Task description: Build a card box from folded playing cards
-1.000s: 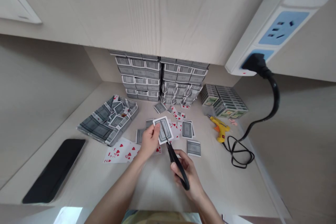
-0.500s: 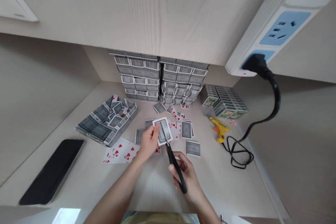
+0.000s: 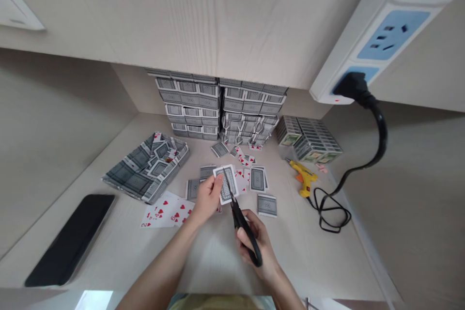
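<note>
My left hand (image 3: 208, 196) pinches the left edge of a playing card (image 3: 230, 183), its grey patterned back facing up. Black-handled scissors (image 3: 244, 225) are gripped in my right hand (image 3: 258, 242), and their blades lie across the card from its lower edge upward. Whether the card is cut through there, I cannot tell. Beneath and around the hands lie loose cards, among them face-up hearts (image 3: 165, 209) at the left, a small stack (image 3: 257, 178) and a folded card (image 3: 267, 205) at the right.
A tray made of cards (image 3: 170, 169) holds card pieces at the left. Card-built boxes (image 3: 192, 101) stand at the back. A yellow glue gun (image 3: 304, 178), its cord, and packed card decks (image 3: 312, 140) are at the right. A black phone-like slab (image 3: 70, 240) lies front left.
The scissors' handles have spread a little, and the right hand has shifted slightly. The card has turned slightly in the left hand. The whole view has shifted a bit.
</note>
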A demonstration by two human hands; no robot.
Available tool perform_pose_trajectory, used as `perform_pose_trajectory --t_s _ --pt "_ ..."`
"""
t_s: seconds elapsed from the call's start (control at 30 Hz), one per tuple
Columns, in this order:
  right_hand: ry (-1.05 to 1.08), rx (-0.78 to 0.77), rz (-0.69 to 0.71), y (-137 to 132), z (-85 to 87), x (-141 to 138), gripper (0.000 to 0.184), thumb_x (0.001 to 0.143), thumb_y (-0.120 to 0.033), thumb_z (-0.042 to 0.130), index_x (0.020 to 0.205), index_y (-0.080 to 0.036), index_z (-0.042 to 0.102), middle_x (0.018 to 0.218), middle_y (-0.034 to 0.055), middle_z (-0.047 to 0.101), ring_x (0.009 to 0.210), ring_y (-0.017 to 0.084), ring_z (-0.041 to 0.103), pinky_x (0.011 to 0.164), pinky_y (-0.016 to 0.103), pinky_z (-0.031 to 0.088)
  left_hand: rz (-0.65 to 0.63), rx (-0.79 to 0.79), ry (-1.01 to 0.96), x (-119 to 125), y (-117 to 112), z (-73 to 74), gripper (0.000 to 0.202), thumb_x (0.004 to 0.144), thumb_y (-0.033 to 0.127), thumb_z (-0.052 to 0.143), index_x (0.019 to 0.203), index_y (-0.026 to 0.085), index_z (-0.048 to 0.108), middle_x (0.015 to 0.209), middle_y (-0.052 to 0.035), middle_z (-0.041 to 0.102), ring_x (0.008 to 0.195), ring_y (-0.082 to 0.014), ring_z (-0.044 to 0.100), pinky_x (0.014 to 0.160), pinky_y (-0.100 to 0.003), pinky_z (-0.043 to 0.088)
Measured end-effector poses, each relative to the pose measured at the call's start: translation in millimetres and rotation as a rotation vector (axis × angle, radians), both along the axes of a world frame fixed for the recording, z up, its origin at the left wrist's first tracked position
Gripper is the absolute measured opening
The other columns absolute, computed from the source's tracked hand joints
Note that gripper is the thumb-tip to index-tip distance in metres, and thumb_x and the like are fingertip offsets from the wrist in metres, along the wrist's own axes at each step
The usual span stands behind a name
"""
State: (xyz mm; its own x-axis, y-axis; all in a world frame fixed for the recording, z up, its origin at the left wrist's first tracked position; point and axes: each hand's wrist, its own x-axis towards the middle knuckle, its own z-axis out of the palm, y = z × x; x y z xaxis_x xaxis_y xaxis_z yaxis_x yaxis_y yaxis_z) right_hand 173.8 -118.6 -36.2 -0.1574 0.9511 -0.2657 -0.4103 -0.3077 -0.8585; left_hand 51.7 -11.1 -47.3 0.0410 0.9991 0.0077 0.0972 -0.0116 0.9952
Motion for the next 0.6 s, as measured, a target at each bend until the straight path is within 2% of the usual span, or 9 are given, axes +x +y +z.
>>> perform_pose_trajectory --t_s 0.4,0.6 --pt "-0.097 -0.016 -0.044 4.2 1.3 0.2 0.038 0.066 -0.045 0.067 0.083 -0.02 0.045 0.047 -0.011 0.036 0.028 0.001 0.027 0.027 0.014 0.023 -0.017 0.007 0.023 2.9 -3.4 7.8 0.035 0.079 0.046 0.042 0.063 0.015 0.049 0.053 0.0041 0.045 0.049 -0.0081 0.04 0.047 -0.018 0.034" --pt "-0.096 -0.005 -0.036 2.0 2.5 -0.1 0.035 0.069 -0.045 0.064 0.083 -0.019 0.045 0.045 -0.0114 0.038 0.025 0.002 0.03 0.024 0.013 0.023 -0.041 0.039 0.086 0.9 -4.2 3.2 0.035 0.08 0.043 0.041 0.058 0.016 0.043 0.048 0.0054 0.038 0.045 -0.0067 0.035 0.043 -0.017 0.029"
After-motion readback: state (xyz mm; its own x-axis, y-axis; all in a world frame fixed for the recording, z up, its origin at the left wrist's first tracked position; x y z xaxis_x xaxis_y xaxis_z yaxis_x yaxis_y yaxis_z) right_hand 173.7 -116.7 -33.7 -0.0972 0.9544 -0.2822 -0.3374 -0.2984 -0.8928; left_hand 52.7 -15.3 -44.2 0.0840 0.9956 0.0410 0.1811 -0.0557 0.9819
